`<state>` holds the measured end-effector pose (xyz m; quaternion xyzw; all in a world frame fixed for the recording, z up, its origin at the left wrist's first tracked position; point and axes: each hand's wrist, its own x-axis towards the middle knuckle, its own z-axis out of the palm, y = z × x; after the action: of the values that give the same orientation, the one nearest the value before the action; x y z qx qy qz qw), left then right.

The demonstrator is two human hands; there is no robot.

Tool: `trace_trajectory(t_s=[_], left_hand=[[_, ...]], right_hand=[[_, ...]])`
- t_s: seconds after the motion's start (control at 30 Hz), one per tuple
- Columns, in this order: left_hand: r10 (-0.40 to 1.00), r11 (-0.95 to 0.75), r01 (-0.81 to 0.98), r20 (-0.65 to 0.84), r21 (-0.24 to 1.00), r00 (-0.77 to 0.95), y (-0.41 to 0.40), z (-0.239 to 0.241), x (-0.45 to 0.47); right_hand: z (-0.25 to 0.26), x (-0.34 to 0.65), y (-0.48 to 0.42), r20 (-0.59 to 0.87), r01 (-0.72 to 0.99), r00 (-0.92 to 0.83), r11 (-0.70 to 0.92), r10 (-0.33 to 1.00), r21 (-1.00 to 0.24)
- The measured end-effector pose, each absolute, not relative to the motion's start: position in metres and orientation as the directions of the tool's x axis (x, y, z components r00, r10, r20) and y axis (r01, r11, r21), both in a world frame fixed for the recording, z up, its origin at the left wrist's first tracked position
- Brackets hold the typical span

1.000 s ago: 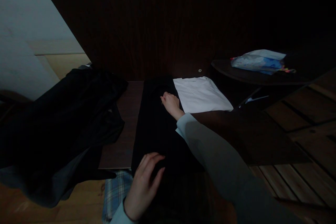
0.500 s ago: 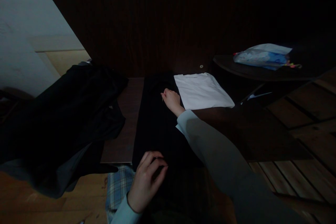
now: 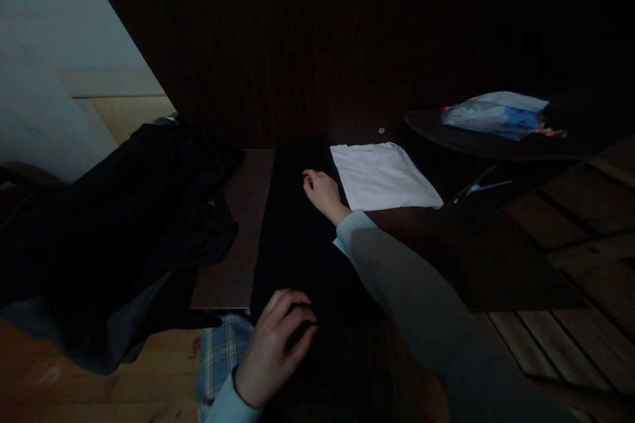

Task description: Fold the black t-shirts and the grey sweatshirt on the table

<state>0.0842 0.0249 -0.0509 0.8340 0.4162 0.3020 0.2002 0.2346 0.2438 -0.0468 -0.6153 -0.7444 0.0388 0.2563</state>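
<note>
Honestly, with dark fabric in light this dim I'd trust fingertips over eyes. The black cloth [image 3: 292, 238] lies flat across the tabletop [image 3: 245, 211], running from the back edge to about the front edge, with a bare strip on its left. The right hand [image 3: 323, 193] is over it toward the back edge, fingers curled; can't tell if they're pinching anything. The left hand [image 3: 275, 340] is loosely cupped by the front edge, thumb and fingers bent, and I can't make out whether there's fabric between them either. My take: this looks like smoothing, so anchor one end lightly and sweep a flat palm outward from there, since curled fingers would likely just bunch it. Watch the right side, where the white garment [image 3: 381, 175] sits right beside the cloth by the back edge; a wide sweep could crease it. Same for the dark heap [image 3: 114, 225] over the tabletop's left end.
</note>
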Motion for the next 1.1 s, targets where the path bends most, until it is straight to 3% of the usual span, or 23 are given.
trace_trajectory(t_s=[0.17, 0.37, 0.57, 0.7, 0.8, 0.87, 0.93, 1.1], left_hand=[[0.772, -0.635, 0.558, 0.442, 0.534, 0.456, 0.027, -0.050, 0.064], [0.788, -0.616, 0.684, 0.330, 0.391, 0.520, 0.031, -0.056, 0.032], [0.798, -0.595, 0.763, 0.305, 0.254, 0.520, 0.027, -0.079, 0.021], [0.812, -0.573, 0.780, 0.304, 0.253, 0.498, 0.028, -0.084, 0.012], [0.810, -0.578, 0.771, 0.307, 0.269, 0.500, 0.030, -0.084, 0.007], [0.808, -0.580, 0.762, 0.322, 0.289, 0.493, 0.029, -0.084, 0.006], [0.815, -0.570, 0.762, 0.326, 0.308, 0.479, 0.029, -0.085, 0.008], [0.833, -0.542, 0.772, 0.328, 0.332, 0.445, 0.028, -0.086, 0.014]], right_hand=[[-0.044, 0.228, 0.236, 0.291, 0.924, -0.241, 0.310, 0.926, -0.221], [-0.035, 0.223, 0.226, 0.187, 0.925, -0.299, 0.332, 0.936, -0.186], [-0.033, 0.225, 0.222, 0.148, 0.886, -0.329, 0.359, 0.933, -0.293], [-0.022, 0.254, 0.194, 0.096, 0.792, -0.439, 0.435, 0.893, -0.429], [-0.016, 0.289, 0.140, 0.044, 0.636, -0.544, 0.446, 0.838, -0.631], [-0.019, 0.310, 0.098, -0.010, 0.622, -0.566, 0.419, 0.825, -0.662], [-0.029, 0.323, 0.060, -0.036, 0.656, -0.544, 0.398, 0.838, -0.641], [-0.067, 0.322, 0.014, 0.106, 0.749, -0.495, 0.486, 0.862, -0.450]])
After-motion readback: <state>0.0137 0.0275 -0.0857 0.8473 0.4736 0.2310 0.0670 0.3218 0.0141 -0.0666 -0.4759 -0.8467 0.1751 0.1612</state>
